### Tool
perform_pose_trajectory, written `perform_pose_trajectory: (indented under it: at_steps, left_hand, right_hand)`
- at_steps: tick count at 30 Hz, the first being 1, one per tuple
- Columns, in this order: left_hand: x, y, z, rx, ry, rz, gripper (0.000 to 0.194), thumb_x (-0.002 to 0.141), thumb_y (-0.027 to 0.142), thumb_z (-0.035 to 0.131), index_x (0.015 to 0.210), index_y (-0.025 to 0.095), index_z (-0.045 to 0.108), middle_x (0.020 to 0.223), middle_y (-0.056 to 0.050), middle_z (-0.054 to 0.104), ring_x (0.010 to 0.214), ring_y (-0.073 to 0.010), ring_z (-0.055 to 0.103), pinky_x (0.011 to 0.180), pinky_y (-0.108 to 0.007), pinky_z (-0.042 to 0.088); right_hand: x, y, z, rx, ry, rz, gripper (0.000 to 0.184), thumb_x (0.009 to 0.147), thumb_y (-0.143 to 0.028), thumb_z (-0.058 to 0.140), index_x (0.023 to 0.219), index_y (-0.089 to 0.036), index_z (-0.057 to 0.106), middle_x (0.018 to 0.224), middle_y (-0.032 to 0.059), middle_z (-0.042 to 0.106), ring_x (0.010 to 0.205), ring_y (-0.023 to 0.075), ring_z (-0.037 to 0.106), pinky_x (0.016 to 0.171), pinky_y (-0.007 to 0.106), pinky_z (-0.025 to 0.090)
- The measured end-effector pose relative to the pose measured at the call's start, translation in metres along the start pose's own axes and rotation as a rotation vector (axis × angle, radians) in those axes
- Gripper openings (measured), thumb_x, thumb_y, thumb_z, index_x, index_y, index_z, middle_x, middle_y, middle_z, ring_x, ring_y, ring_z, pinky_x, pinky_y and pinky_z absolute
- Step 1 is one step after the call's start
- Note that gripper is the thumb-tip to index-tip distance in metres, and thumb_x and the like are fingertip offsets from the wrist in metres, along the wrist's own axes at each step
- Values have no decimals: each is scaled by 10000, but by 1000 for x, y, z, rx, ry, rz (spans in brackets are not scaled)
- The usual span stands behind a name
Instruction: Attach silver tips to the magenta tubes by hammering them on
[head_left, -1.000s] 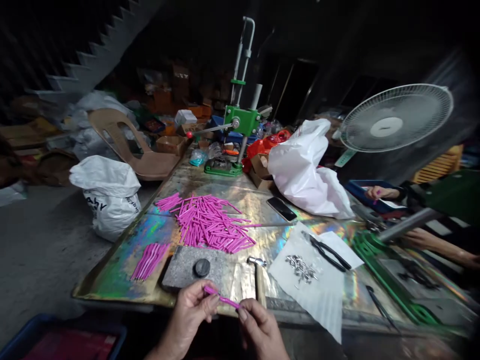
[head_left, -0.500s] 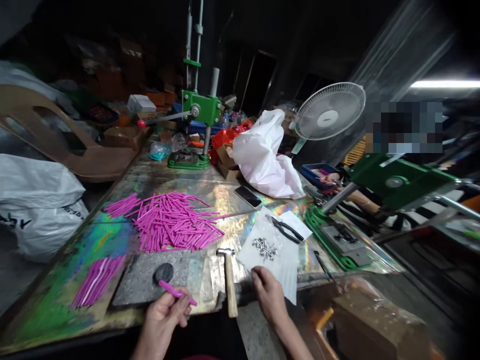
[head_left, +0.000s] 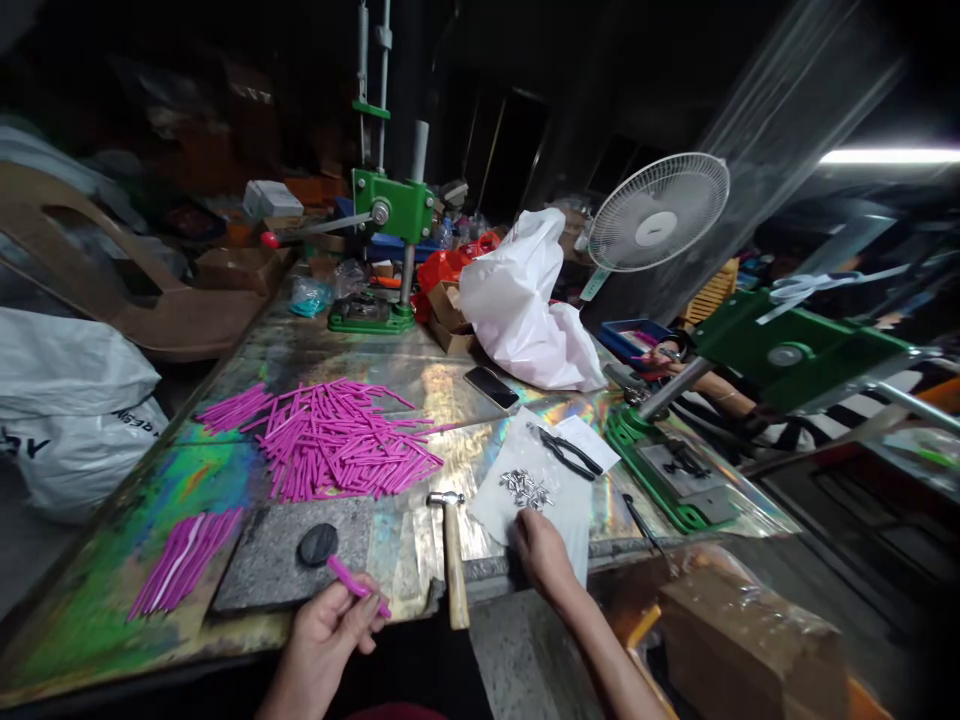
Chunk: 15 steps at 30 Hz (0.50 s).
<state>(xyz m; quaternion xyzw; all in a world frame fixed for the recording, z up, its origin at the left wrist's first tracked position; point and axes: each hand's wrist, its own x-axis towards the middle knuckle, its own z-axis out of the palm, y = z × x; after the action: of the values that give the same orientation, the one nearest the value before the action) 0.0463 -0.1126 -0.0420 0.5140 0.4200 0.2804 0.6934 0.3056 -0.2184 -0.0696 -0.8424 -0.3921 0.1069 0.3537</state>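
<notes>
My left hand point(head_left: 337, 625) is closed, pinching a short magenta tube point(head_left: 355, 584) between thumb and fingers, just in front of the grey stone slab point(head_left: 349, 535). A round black disc point(head_left: 319, 544) lies on that slab. My right hand point(head_left: 541, 550) reaches over a translucent white sheet point(head_left: 491, 490), its curled fingertips at the near edge of a pile of small silvery metal pieces point(head_left: 525, 488). Whatever sits between those fingertips is hidden. Between my hands lies a ball-peen hammer point(head_left: 454, 560), head pointing away from me.
Behind the slab is a heap of magenta tubes point(head_left: 345, 440); a neater row of tubes point(head_left: 184, 562) lies left. Black-handled pliers point(head_left: 568, 454), a phone point(head_left: 490, 387) and two green presses point(head_left: 394, 205) point(head_left: 806, 345) stand or lie around. At right, another person's arm point(head_left: 716, 388) shows.
My right hand has moved forward, up to the metal pieces. My left hand still holds the magenta tube, nearly in place. The view has shifted slightly.
</notes>
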Motion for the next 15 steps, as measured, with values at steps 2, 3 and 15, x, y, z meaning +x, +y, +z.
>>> perform_pose_trajectory:
  at_steps: [2, 3, 15]
  left_hand:
    - [0, 4, 0, -17, -4, -13, 377, 496, 493, 707, 634, 149, 639, 522, -3, 618, 458, -126, 529, 444, -212, 450]
    - [-1, 6, 1, -25, -9, -16, 370, 491, 481, 714, 633, 147, 642, 526, -3, 621, 459, -125, 528, 447, -213, 451]
    - [-10, 23, 8, -244, -69, -24, 248, 606, 354, 696, 657, 124, 616, 605, -14, 621, 521, -107, 546, 529, -213, 450]
  right_hand:
    - [-8, -10, 0, 94, -15, 5, 161, 760, -290, 407, 618, -226, 368, 570, -23, 418, 557, 158, 408, 558, 277, 328]
    - [-13, -17, 1, 148, -30, 4, 178, 777, -329, 389, 633, -226, 367, 568, -32, 401, 548, 150, 400, 544, 267, 331]
    - [-62, -104, 28, 870, -367, 95, 215, 744, -406, 539, 727, -194, 504, 588, -51, 363, 523, 101, 322, 494, 222, 293]
